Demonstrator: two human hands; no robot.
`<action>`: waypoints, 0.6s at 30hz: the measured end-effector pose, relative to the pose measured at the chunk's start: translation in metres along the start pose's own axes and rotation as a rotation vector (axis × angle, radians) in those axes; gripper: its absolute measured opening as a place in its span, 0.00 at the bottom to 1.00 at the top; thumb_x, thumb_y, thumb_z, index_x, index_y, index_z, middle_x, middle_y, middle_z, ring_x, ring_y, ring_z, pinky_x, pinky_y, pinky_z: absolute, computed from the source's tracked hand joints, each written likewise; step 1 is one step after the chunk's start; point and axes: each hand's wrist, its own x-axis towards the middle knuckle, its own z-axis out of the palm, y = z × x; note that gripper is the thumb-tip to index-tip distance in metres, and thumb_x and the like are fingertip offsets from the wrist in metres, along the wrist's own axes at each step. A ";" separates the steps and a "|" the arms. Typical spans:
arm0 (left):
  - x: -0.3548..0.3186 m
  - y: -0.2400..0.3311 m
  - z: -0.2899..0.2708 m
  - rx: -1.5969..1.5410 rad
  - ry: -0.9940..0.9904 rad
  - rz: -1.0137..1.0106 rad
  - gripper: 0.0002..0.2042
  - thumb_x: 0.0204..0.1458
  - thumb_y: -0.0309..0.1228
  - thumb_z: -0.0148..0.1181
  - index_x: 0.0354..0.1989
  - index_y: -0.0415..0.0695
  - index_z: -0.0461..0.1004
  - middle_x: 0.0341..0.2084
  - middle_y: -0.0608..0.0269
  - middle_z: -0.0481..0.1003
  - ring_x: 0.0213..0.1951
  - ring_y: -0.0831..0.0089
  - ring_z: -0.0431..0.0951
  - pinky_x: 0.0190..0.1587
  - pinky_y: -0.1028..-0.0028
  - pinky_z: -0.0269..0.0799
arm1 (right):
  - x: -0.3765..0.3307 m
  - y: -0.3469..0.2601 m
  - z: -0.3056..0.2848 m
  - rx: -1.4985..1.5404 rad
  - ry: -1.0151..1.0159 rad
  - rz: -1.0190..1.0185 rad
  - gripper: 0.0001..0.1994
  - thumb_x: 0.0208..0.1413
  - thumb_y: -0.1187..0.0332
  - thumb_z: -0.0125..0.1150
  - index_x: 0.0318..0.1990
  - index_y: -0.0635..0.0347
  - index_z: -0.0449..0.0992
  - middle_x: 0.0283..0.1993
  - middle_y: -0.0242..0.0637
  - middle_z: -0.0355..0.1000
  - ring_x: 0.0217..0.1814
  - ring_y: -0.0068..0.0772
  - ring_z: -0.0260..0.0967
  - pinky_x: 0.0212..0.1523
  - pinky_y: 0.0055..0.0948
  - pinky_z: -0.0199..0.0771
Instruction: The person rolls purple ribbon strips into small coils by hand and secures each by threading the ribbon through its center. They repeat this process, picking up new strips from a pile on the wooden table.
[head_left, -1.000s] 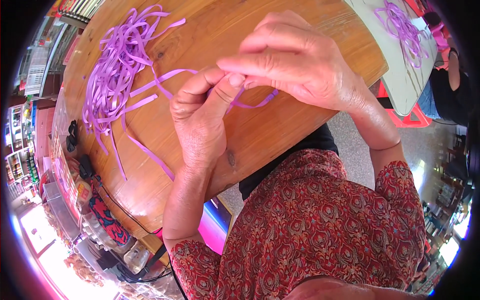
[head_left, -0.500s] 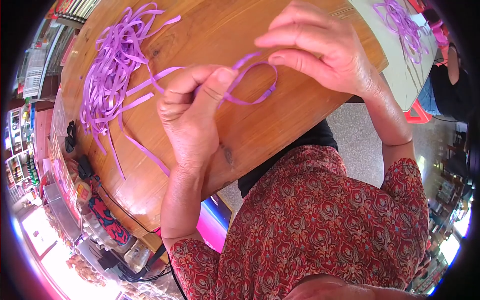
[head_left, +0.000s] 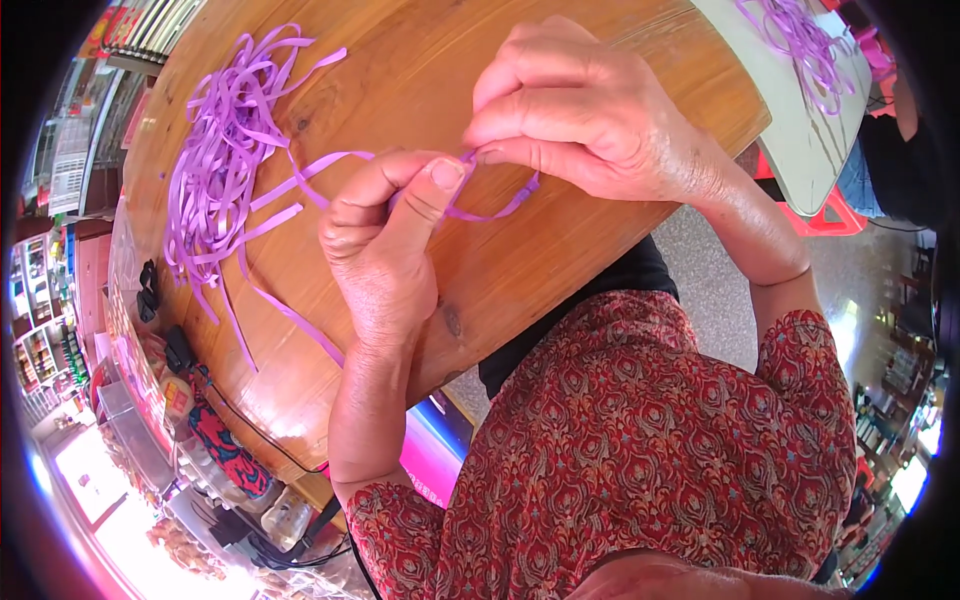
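Note:
Above the wooden table, a thin purple ribbon [head_left: 497,213] runs between my hands. It hangs in a loop with a small knot on its right side. My left hand [head_left: 393,225] pinches it between thumb and forefinger. Right beside that thumb, the fingertips of my right hand [head_left: 590,125] press together on the ribbon, hiding the bit they grip. A strand trails from my left hand toward a loose heap of purple ribbons [head_left: 225,150] on the left of the table, and another passes under my left wrist.
The wooden table [head_left: 540,260] curves in front of me. At the upper right, more purple ribbons [head_left: 808,55] lie on a pale tabletop [head_left: 745,65], with a red stool [head_left: 835,218] below. A patterned pouch [head_left: 228,450] and cables line the left edge. Another person [head_left: 885,160] is at far right.
My right hand has moved left and closed its fingers on the ribbon beside my left thumb. The loop is now partly covered. My left hand keeps its pinch.

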 end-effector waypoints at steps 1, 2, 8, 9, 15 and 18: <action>0.000 0.001 0.000 0.005 0.014 -0.004 0.03 0.46 0.19 0.61 0.30 0.37 0.76 0.26 0.66 0.75 0.30 0.83 0.71 0.35 0.83 0.66 | -0.001 0.001 0.001 -0.044 -0.028 -0.002 0.08 0.45 0.66 0.63 0.33 0.54 0.75 0.31 0.29 0.67 0.36 0.35 0.67 0.37 0.33 0.66; 0.000 0.002 0.000 0.005 0.016 -0.007 0.03 0.46 0.19 0.61 0.30 0.37 0.76 0.26 0.66 0.75 0.30 0.83 0.71 0.35 0.83 0.66 | -0.001 0.001 0.000 -0.041 -0.029 0.000 0.08 0.45 0.66 0.63 0.33 0.54 0.75 0.31 0.29 0.67 0.36 0.35 0.67 0.37 0.33 0.66; 0.004 0.011 0.001 0.168 -0.053 0.019 0.04 0.46 0.20 0.61 0.31 0.37 0.76 0.26 0.67 0.75 0.30 0.83 0.71 0.35 0.82 0.67 | 0.002 0.026 -0.013 -0.370 0.029 -0.442 0.09 0.46 0.73 0.64 0.36 0.61 0.74 0.34 0.37 0.70 0.37 0.38 0.68 0.35 0.30 0.67; 0.005 0.012 0.002 0.134 -0.057 -0.007 0.04 0.47 0.21 0.61 0.32 0.38 0.76 0.26 0.66 0.75 0.29 0.83 0.71 0.33 0.82 0.67 | 0.004 0.025 -0.012 -0.369 0.028 -0.443 0.09 0.46 0.73 0.64 0.36 0.61 0.74 0.34 0.37 0.70 0.37 0.38 0.68 0.35 0.30 0.67; 0.009 0.020 -0.011 -0.346 -0.150 -0.032 0.06 0.54 0.28 0.55 0.35 0.40 0.74 0.23 0.69 0.71 0.21 0.85 0.60 0.24 0.83 0.55 | 0.005 -0.003 0.013 0.285 0.122 0.348 0.19 0.45 0.62 0.64 0.46 0.55 0.73 0.38 0.33 0.72 0.42 0.33 0.71 0.44 0.32 0.70; 0.013 0.037 -0.003 -0.531 -0.262 0.000 0.09 0.57 0.33 0.50 0.38 0.40 0.72 0.20 0.73 0.63 0.18 0.83 0.53 0.21 0.82 0.50 | 0.000 -0.018 0.031 0.437 -0.132 0.454 0.24 0.44 0.74 0.65 0.53 0.58 0.69 0.46 0.33 0.72 0.48 0.24 0.67 0.43 0.26 0.69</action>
